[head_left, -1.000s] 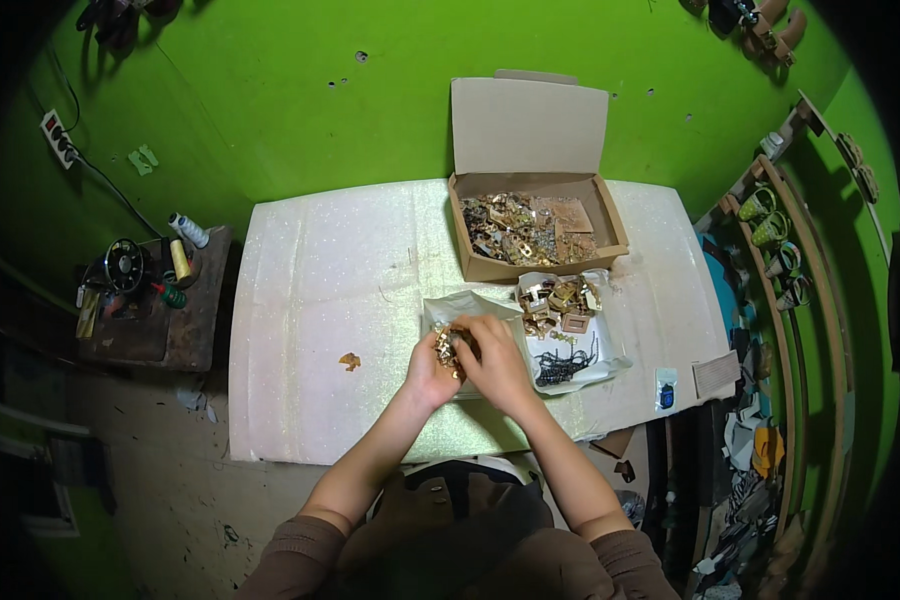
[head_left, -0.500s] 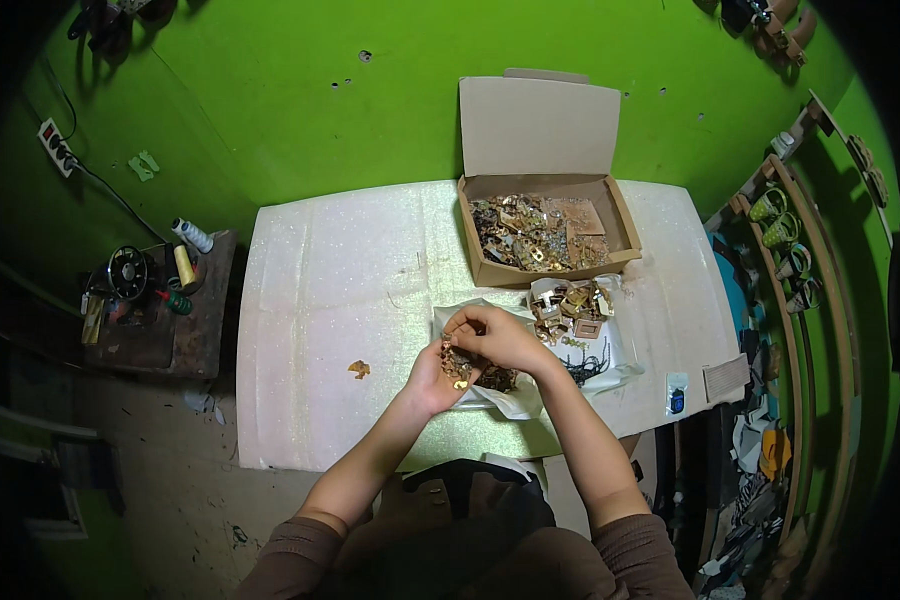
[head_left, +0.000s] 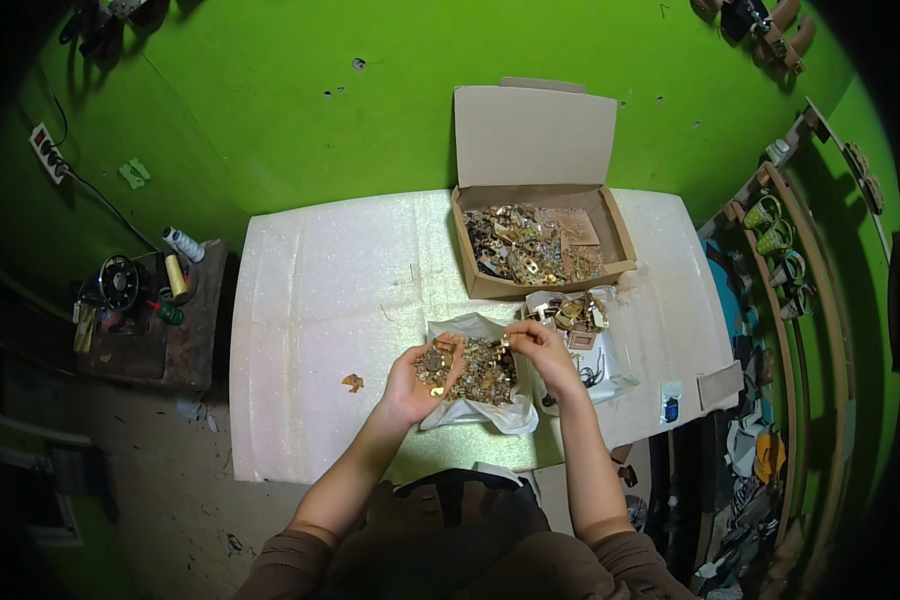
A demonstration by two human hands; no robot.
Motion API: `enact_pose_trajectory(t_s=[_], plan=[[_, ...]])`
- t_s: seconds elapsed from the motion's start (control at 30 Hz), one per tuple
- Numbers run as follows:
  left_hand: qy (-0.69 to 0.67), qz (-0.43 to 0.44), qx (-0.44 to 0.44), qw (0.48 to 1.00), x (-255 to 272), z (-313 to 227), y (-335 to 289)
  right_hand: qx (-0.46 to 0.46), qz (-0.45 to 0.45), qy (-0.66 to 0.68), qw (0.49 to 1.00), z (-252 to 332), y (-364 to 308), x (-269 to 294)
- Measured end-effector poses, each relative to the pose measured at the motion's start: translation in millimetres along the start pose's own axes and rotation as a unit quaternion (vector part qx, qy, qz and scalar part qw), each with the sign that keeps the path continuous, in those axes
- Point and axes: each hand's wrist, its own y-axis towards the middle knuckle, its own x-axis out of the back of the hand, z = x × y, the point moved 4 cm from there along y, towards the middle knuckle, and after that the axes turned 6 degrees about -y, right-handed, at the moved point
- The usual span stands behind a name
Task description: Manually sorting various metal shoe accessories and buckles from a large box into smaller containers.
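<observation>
One pale table [head_left: 305,310] carries one open cardboard box [head_left: 550,286] of mixed metal fittings [head_left: 515,240] and, nearer, two white trays [head_left: 515,416] [head_left: 620,368] side by side, the left one heaped with small pieces beyond counting. The left hand [head_left: 404,388] cups a handful of metal pieces [head_left: 433,368] over that tray's left side, one brown scrap [head_left: 353,382] lying farther left; at its right side, the right hand [head_left: 542,350] pinches one tiny gold piece [head_left: 506,341] between fingertips.
</observation>
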Motion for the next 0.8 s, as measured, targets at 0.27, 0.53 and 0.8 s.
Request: enact_pose_trajectory(t_s=[0.27,0.53,0.8], plan=[[0.015,0.005,-0.009,1.0,6,-2,2,-0.036,0.008,-0.024,0.999,-22,-3,-17],[-0.014,0.007,-0.017,1.0,8,-2,2,-0.038,0.009,0.115,0.993,-11,-10,-9],[-0.034,0.013,0.013,0.999,2,20,6,-0.046,-0.086,0.15,0.984,-32,-26,26]])
